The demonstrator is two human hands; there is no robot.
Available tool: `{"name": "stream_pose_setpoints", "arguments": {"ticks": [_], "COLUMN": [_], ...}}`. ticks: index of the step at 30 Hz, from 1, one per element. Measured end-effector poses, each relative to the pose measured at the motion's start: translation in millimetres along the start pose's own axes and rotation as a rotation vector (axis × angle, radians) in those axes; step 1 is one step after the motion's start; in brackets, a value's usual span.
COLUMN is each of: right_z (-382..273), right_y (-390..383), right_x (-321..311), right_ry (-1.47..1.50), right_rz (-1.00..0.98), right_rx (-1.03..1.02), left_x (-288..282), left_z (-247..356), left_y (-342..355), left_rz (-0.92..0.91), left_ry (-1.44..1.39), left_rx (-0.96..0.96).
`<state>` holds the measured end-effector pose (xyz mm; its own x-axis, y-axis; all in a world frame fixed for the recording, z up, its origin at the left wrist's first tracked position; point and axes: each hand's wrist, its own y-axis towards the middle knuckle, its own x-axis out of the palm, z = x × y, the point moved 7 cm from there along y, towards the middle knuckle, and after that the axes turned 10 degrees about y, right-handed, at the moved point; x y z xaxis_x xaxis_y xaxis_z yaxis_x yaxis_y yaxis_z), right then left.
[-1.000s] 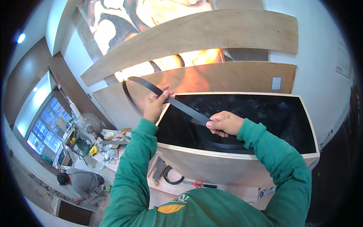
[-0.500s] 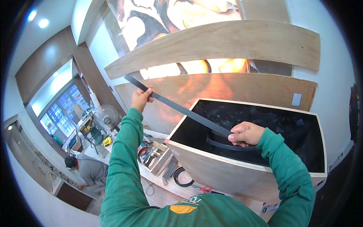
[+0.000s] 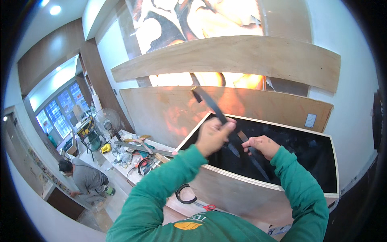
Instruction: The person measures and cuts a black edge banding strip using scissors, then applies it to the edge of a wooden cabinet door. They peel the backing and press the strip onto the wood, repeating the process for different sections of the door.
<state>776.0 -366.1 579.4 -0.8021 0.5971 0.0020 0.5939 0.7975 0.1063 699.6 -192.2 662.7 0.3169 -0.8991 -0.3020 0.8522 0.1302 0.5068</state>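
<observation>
A long dark edging strip bends above the wooden box. My left hand, a little blurred, is closed on it, and the strip's upper part curls up past my fingers. My right hand pinches a dark strip section whose brown face shows at its tip, over the box's black inside. A length hangs below my right fingers into the box. Whether both sections belong to one piece is hard to tell.
Red-handled scissors and a black strip coil lie left of the box. Tools and scraps clutter the surface beyond, near a fan. A person in grey bends over at the left. A cardboard panel stands behind.
The strip, stretched taut between my hands before, now bends and curls. My left hand has come right and down, close to my right hand. The person at the left has shifted.
</observation>
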Motion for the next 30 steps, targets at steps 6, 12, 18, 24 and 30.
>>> {"name": "stream_pose_setpoints", "arguments": {"ticks": [6,12,18,24,30], "right_z": [-17.4,-40.8,-27.2,-31.3,-32.3], "right_y": [-4.5,-7.1,-5.5,-7.6,-10.9], "right_x": [8.0,31.7,25.8,36.9,43.5], "right_ry": [-0.348,-0.181,-0.103,-0.121,-0.116], "right_rz": [0.015,0.010,-0.042,-0.077,-0.129], "right_rx": [-0.151,-0.125,-0.047,-0.022,-0.010], "left_x": [54.8,13.8,-40.9,-90.7,-150.8], "left_z": [-0.9,-35.7,-56.1,-67.6,-63.2], "left_y": [2.0,32.2,61.4,75.0,86.9], "left_rz": [-0.009,-0.051,0.048,0.132,0.245], "left_ry": [-0.100,-0.175,-0.048,-0.038,0.074], "left_rx": [0.031,-0.007,-0.019,-0.030,-0.043]}}
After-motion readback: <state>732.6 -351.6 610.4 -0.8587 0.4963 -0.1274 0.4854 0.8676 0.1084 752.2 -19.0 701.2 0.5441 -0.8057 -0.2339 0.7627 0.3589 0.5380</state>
